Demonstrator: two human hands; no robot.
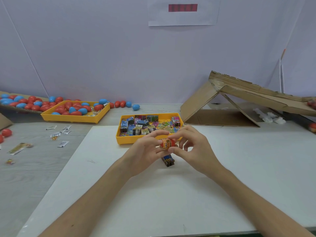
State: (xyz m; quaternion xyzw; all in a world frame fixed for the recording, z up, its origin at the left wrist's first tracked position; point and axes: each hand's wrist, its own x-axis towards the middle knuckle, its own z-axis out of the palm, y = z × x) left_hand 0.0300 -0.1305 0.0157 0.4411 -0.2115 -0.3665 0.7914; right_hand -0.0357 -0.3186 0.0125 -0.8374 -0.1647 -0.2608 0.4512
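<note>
Red egg capsule (172, 143), printed packet (165, 145) at its mouth: held above the white board (102, 185), just in front of the yellow tray (126, 140). Left hand (147, 151) and right hand (191, 147) pinch it from either side, fingers curled. Loose packet (168, 161) lies beneath.

red egg (168, 143) between both hands (145, 151)

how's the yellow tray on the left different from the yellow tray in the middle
Contents: the left tray holds red and blue eggs; the middle tray holds small printed packets.
Place: the left tray sits far back on the grey table; the middle tray overlaps the white board, just behind the left hand and right hand, which pinch a red egg.
Both are shallow yellow rectangles on short feet.
</note>
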